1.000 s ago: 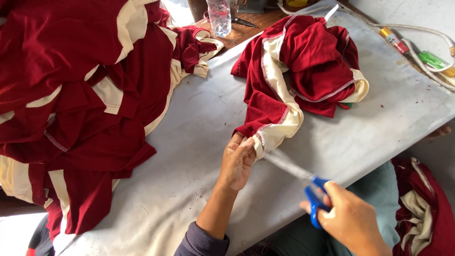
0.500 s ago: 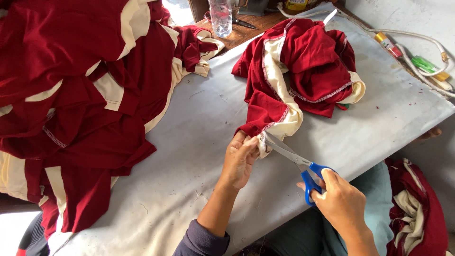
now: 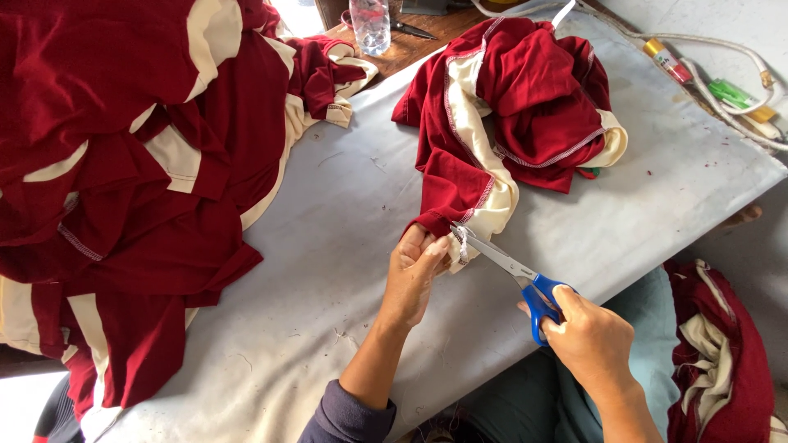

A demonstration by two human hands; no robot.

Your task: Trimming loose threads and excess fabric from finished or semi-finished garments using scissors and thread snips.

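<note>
Nearest us, our right hand [image 3: 593,340] grips the blue-handled scissors [image 3: 513,272], fingers through the loops, blades slightly parted at the hem of the garment [image 3: 509,115]. Our left hand [image 3: 414,271] pinches that hem tight, just left of the blade tips. The garment is dark red with cream panels and pale stitching, crumpled beyond the scissors on the grey table [image 3: 328,271]. Left of the garment lies a big pile of red clothes [image 3: 123,139]; beyond it stands a clear bottle [image 3: 370,23].
</note>
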